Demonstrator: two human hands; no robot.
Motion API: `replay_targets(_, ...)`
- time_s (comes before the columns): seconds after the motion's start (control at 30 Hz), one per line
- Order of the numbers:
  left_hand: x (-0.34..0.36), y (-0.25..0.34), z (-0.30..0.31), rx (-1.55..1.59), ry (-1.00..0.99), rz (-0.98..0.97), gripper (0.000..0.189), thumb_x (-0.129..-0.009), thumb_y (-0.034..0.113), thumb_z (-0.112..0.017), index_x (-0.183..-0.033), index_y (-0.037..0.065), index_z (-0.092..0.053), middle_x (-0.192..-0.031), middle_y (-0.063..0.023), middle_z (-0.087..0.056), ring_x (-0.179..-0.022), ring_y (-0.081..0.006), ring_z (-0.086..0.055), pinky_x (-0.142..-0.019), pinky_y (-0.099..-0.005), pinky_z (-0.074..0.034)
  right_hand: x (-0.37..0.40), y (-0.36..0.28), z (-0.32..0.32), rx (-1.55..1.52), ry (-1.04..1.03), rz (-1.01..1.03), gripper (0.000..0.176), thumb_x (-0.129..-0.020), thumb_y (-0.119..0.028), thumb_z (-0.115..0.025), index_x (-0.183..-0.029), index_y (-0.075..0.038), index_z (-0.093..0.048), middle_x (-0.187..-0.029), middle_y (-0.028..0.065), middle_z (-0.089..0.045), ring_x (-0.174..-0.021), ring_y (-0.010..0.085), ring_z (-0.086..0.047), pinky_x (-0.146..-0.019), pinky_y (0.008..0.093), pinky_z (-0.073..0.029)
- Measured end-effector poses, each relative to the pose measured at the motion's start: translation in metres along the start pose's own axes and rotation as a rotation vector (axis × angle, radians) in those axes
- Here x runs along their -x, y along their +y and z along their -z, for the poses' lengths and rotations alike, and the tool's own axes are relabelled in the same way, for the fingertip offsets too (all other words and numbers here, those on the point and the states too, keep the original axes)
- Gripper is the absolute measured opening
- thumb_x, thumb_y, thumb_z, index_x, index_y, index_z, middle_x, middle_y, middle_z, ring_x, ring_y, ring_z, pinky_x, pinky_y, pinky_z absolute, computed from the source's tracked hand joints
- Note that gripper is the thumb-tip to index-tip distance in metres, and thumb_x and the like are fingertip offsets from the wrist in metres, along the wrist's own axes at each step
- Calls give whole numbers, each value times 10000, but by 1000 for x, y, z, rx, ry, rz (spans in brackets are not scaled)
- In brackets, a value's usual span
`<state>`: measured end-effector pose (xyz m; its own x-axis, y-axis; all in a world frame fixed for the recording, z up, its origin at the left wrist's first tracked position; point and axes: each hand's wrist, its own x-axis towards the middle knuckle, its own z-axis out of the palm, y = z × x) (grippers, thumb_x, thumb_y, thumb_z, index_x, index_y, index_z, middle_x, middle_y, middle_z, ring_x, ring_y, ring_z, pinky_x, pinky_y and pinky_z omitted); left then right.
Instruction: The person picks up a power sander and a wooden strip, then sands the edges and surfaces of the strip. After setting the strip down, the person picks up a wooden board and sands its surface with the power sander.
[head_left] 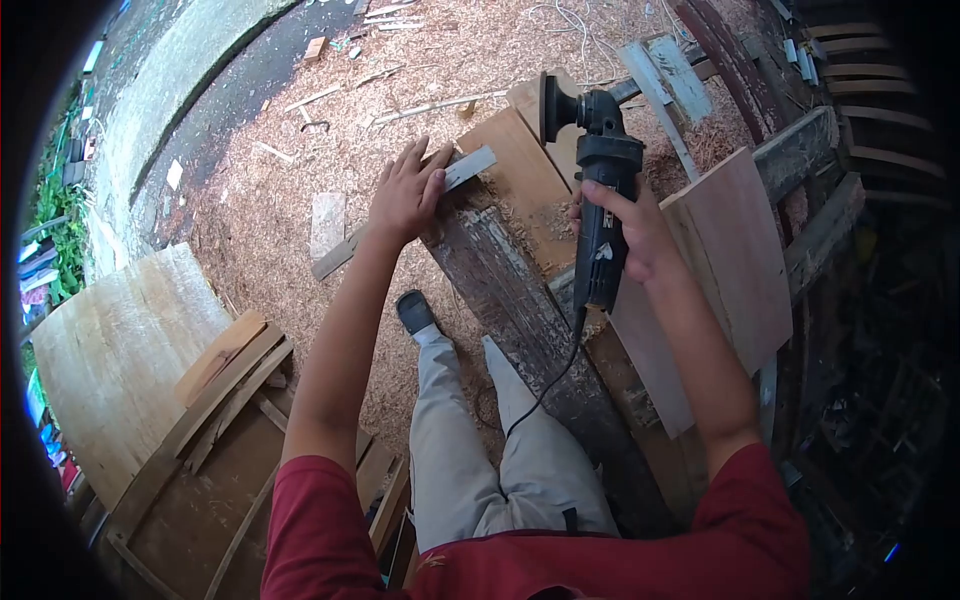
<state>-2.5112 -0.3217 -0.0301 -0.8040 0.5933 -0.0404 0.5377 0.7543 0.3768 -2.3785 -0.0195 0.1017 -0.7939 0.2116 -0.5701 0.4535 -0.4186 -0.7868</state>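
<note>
My right hand (635, 225) is wrapped round the body of a black angle grinder (603, 215), its disc raised at the upper end and clear of the wood. A cord runs from the grinder's lower end down past my right leg. My left hand (408, 195) grips a narrow wooden strip (468, 168) near its pale end, thumb on the near side and fingers over the far side. The strip lies slantwise across the end of a dark, worn beam (510, 290); its other end sticks out to the lower left. Part of it is hidden under my palm.
Light boards (515, 150) lie beyond the beam. A broad plywood panel (735, 260) leans at the right. Another plywood sheet (130, 350) and stacked wood pieces are at the lower left. Wood shavings (260, 210) and offcuts cover the ground.
</note>
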Motion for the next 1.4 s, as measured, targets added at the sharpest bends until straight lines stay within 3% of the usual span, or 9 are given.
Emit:
replay_targets(0.07, -6, -4, -6, 52, -30, 54, 524, -1113, 414, -412, -1618, 281, -443, -1639, -175, -447, -1527, -384, -402, -1230, -499, -352, -13, -2, 3, 6, -24, -99, 373, -892, -163, -827, -1142, -53, -574, -847, 80, -664, -696, 177, -709, -609, 345, -602)
replay_targets(0.2, -34, 8, -8, 260, 20, 308, 609, -996, 318, -513, -1552, 71, -499, -1567, -228, -507, -1426, -414, -509, -1195, -500, -402, -28, -3, -9, 146, -36, -239, 309, -887, -170, -824, -1075, -52, -609, -852, 74, -669, -699, 172, -706, -612, 350, -594)
replay_targets(0.23, -38, 16, -12, 146, 74, 357, 585, -935, 298, -560, -1430, -13, -567, -1436, -241, -605, -1293, -413, -607, -1125, -519, -458, -31, -4, -11, 207, -48, -243, 282, -892, -185, -813, -1053, -52, -622, -860, 68, -669, -716, 169, -705, -629, 354, -600)
replay_targets(0.33, -37, 39, 0, 70, -12, 510, 485, -962, 300, -563, -1341, 0, -606, -1251, -227, -688, -1151, -403, -672, -1016, -539, -506, -39, 0, -8, 304, -61, -266, 276, -884, -167, -814, -1043, -53, -619, -828, 65, -673, -694, 175, -705, -614, 357, -591)
replay_targets(0.43, -32, 35, -4, -42, 335, 368, 366, -994, 321, -562, -1182, 25, -668, -1037, -195, -726, -980, -405, -710, -912, -561, -525, -45, 7, -5, 271, -70, -289, 289, -874, -141, -815, -1055, -51, -609, -803, 66, -676, -669, 184, -705, -598, 360, -582)
replay_targets(0.57, -32, 13, 3, -3, 253, 574, 396, -1070, 374, -461, -1074, 60, -701, -1006, -209, -735, -916, -423, -716, -818, -564, -551, -43, 7, -2, 272, -70, -318, 263, -868, -120, -801, -1038, -45, -616, -809, 75, -682, -658, 193, -704, -597, 364, -582)
replay_targets(0.67, -37, 20, -1, -130, 93, 646, 492, -1099, 441, -398, -1021, 68, -711, -980, -214, -744, -928, -427, -716, -806, -561, -549, -46, 4, -3, 345, -109, -390, 223, -873, -148, -793, -978, -37, -630, -820, 77, -677, -686, 190, -711, -628, 363, -603)
replay_targets(0.87, -48, 30, 3, 52, 53, 799, 620, -1120, 494, -307, -988, 70, -739, -1001, -215, -760, -968, -430, -720, -854, -542, -543, -65, 11, -2, 373, -145, -486, 215, -876, -156, -779, -983, -39, -633, -827, 86, -681, -694, 208, -718, -632, 375, -612)
replay_targets(1.4, -66, 36, 2, 31, 75, 830, 448, -1112, 404, -364, -1104, 125, -713, -1070, -103, -756, -1049, -339, -676, -999, -510, -445, -106, 8, -2, 421, -199, -578, 181, -861, -119, -749, -956, -42, -615, -796, 90, -666, -660, 212, -707, -593, 372, -592)
